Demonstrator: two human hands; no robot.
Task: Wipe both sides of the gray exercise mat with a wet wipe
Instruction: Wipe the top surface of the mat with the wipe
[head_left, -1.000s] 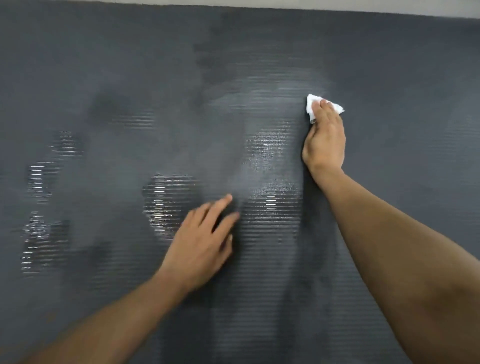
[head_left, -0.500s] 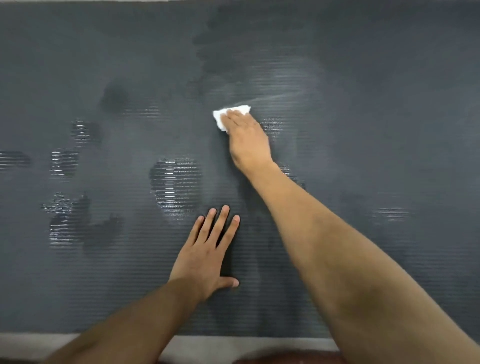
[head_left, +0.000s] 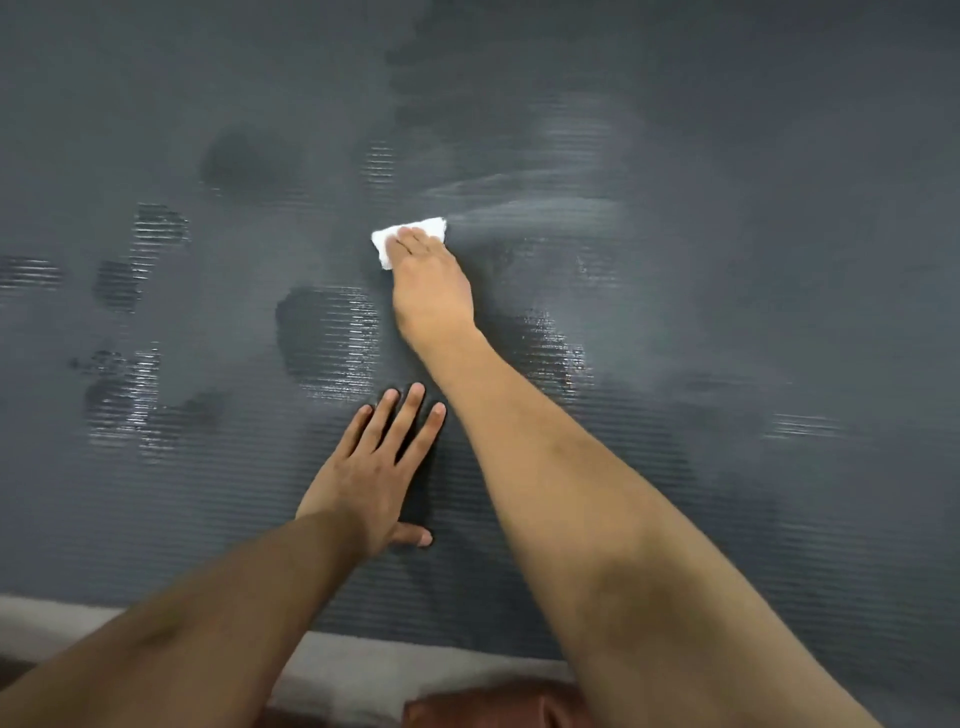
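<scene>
No readable text

Neither the ribbed gray mat (head_left: 727, 467) nor the white wipe (head_left: 410, 234) carries any legible lettering, label, brand, number or sign in this view.

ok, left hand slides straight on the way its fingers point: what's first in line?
Likely the right forearm, crossing just beyond the left hand fingertips; how high it sits above the mat is unclear.

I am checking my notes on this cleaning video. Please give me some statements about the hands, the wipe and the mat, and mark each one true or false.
1. The right hand presses a white wet wipe onto the ribbed gray exercise mat. True.
2. The left hand holds a second wipe. False: it lies flat on the mat with straight fingers, holding nothing.
3. Shiny wet patches show on the mat. True.
4. The mat is rolled up. False: it lies spread flat.
</scene>
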